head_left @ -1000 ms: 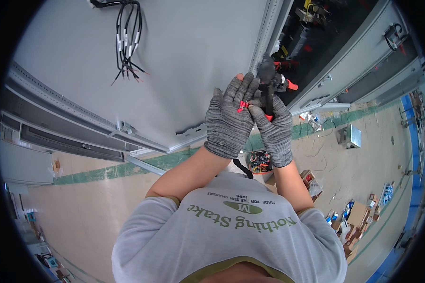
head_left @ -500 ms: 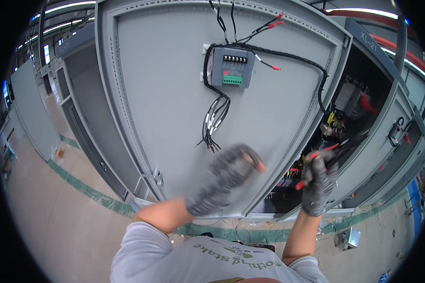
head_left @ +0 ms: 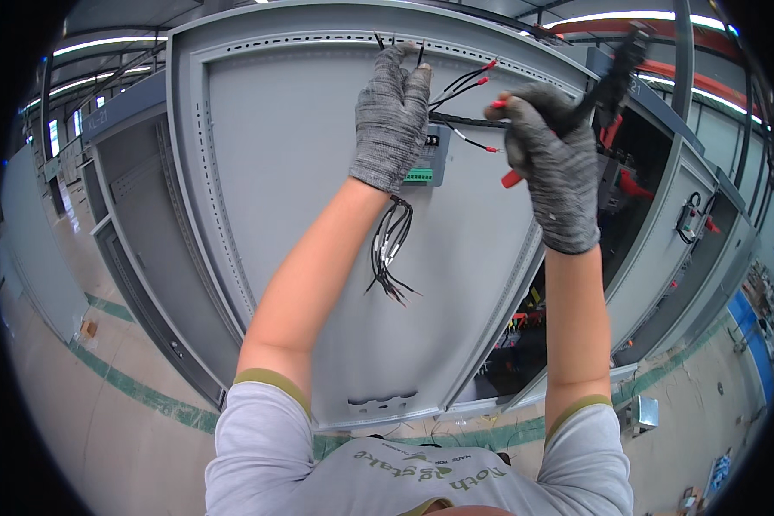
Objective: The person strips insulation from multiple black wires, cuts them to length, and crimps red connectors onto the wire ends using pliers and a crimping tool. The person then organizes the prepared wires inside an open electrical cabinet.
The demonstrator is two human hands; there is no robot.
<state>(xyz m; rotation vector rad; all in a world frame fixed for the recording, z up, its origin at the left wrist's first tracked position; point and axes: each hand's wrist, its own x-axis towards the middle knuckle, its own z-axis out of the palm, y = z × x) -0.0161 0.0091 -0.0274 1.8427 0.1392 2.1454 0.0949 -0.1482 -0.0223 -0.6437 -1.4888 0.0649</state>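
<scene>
Both my hands wear grey knitted gloves and are raised before an upright grey panel (head_left: 310, 172). My left hand (head_left: 391, 125) is closed around upright black wires (head_left: 420, 53) near the panel's top, covering part of a grey terminal module (head_left: 439, 159) with a green connector. My right hand (head_left: 555, 163) grips a hand tool (head_left: 621, 73) with a black, motion-blurred head and red on its handles; its exact kind is unclear. A small red piece (head_left: 497, 104) shows at the right fingertips. Between my hands, black wires with red terminals (head_left: 482, 82) fan out from the harness.
Below the module hangs a bundle of black wires (head_left: 391, 249) with white sleeves. At right, an open cabinet (head_left: 512, 361) holds wiring and red parts. Grey cabinets (head_left: 155, 232) stand at left. A metal box (head_left: 641, 414) sits on the floor at right.
My left hand has risen from low on the panel to the upper wires and closed on them. My right hand has risen too, with the tool in it.
</scene>
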